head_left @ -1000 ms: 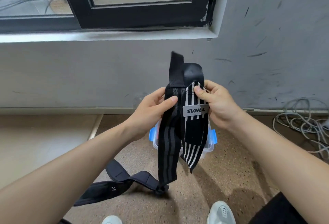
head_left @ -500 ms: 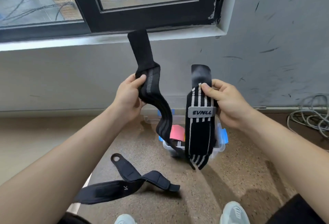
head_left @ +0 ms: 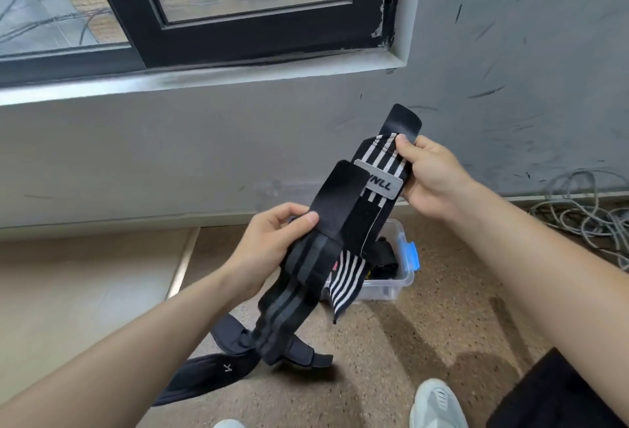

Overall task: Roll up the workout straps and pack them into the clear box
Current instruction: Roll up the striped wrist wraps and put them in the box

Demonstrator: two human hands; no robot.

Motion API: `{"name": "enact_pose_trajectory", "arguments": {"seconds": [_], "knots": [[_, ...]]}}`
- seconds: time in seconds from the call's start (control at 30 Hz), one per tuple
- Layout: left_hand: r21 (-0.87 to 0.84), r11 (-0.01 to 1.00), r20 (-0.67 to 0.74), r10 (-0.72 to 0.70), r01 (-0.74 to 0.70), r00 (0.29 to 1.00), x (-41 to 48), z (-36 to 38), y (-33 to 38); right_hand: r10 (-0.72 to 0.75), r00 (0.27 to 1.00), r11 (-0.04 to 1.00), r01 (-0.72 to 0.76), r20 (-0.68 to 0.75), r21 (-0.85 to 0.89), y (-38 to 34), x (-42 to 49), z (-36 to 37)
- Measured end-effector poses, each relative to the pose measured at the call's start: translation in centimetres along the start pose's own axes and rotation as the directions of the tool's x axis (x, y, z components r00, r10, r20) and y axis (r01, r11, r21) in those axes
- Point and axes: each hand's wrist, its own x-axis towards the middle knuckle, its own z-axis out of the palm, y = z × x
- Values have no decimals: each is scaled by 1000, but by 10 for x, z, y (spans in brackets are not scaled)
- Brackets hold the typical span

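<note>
The left hand [head_left: 272, 243] grips a black elastic wrist strap with dull grey stripes [head_left: 299, 281]. The thumb presses on top where the plain black tab meets the striped webbing, and the fingers curl underneath. The right hand [head_left: 432, 179], raised higher and further out, pinches a black strap with white stripes and a grey rubber label [head_left: 381, 168] just below its top tab, thumb on the face.

Both straps are in the air and slant the same way, tabs up and to the right, loose tails down and to the left. The grey-striped one's tab lies across the front of the other's middle, so they overlap between the hands.

Neither is rolled yet. Since the long axes run down from each grip, rolling would probably start at a held end, with one strap put aside first.

The clear plastic box with blue clips [head_left: 398, 283] stands open on the speckled brown floor [head_left: 425, 342] near the wall edge, below the right wrist and behind the white-striped tail. It already holds dark items. A black padded strap [head_left: 211, 371] lies on the floor beneath the grey-striped tail.
</note>
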Motion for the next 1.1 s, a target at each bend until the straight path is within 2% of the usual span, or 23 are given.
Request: {"name": "enact_pose_trajectory", "arguments": {"seconds": [0.1,0.33,0.7,0.83,0.93,1.1], "knots": [[35,999,78,-30,28,996,-1,6,-7,18,1000,1000,-19,12,25,-3,1,1],[30,999,-98,-16,19,995,-3,29,-19,33,998,998,-36,48,54,2,-2,8],[-17,999,-106,-42,41,993,5,39,-26,69,991,997,-74,116,36,2,-7,11],[-12,1000,-67,-21,20,998,9,32,-25,57,996,996,-62,66,68,-3,-7,7],[26,999,-110,25,-22,994,9,27,-25,55,998,996,-55,-2,72,-5,-6,5],[203,966,-263,211,-160,942,12,10,-14,23,999,998,-20,-48,53,-10,-5,6]]}}
